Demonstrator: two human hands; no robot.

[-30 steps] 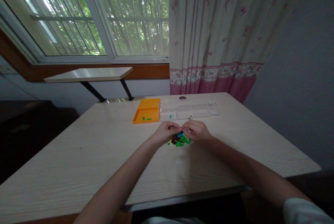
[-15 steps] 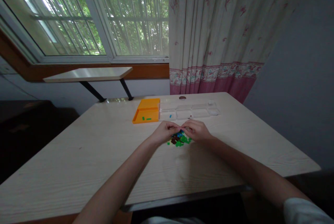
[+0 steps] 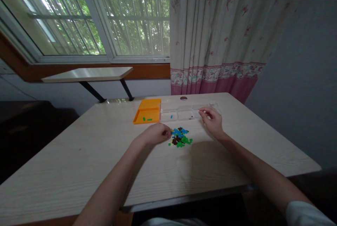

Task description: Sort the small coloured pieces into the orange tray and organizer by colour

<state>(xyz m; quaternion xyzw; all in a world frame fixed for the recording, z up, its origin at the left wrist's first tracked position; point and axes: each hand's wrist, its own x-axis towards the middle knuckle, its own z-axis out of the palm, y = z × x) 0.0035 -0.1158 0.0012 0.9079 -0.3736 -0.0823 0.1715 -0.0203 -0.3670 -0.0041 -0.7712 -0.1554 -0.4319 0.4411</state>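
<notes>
Pile more exposed; right hand moved to clear tray.

2 grips show: 1 left grip and 1 right grip. On 1 desk are 1 orange tray, holding 2 green pieces, and 1 clear tray, holding 1 blue piece; its dark specks are too small to count. 1 heap of small pieces, in at least 3 colours, overlaps too much to number. Beyond are 1 shelf on 2 visible legs, 1 window and 1 curtain.
</notes>
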